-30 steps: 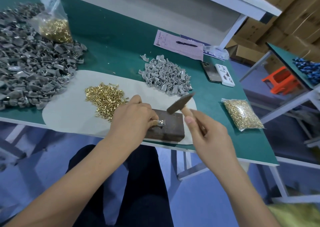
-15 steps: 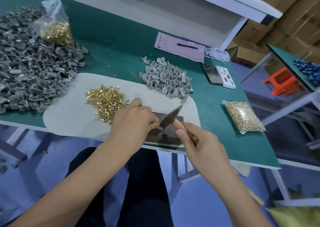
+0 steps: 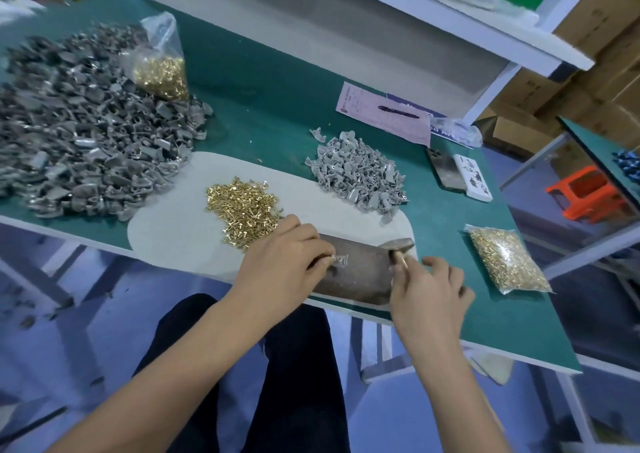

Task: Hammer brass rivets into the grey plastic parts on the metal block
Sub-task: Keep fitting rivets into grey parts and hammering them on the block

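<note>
The grey plastic part (image 3: 338, 260) lay on the metal block (image 3: 356, 272), at the block's left end, near the front edge of the table (image 3: 270, 82). My left hand (image 3: 284, 265) pinched that part between curled fingertips, as it had half a second earlier. What differed was the hammer (image 3: 396, 249): half a second ago its head was down over the part, right beside my left fingers; now it sat at the block's right end, well clear of the part, head lying roughly level. My right hand (image 3: 429, 290) had slackened around the wooden handle, fingers spread and only loosely curled, thumb along the handle; I could not tell how firmly it held. The whole view was also shifted and blurred at the left.

As for containers, a clear plastic bag (image 3: 161, 59) holding brass rivets stood propped on the large heap of dark grey parts (image 3: 79, 134) at the far left. A second clear bag (image 3: 507, 260), also filled with brass rivets, lay flat on the table to the right of my right hand. Loose brass rivets (image 3: 242, 206) sat in a pile on the pale mat (image 3: 173, 231) just beyond my left hand, and a smaller heap of lighter grey parts (image 3: 356, 172) lay past the block, partly on the mat.
</note>
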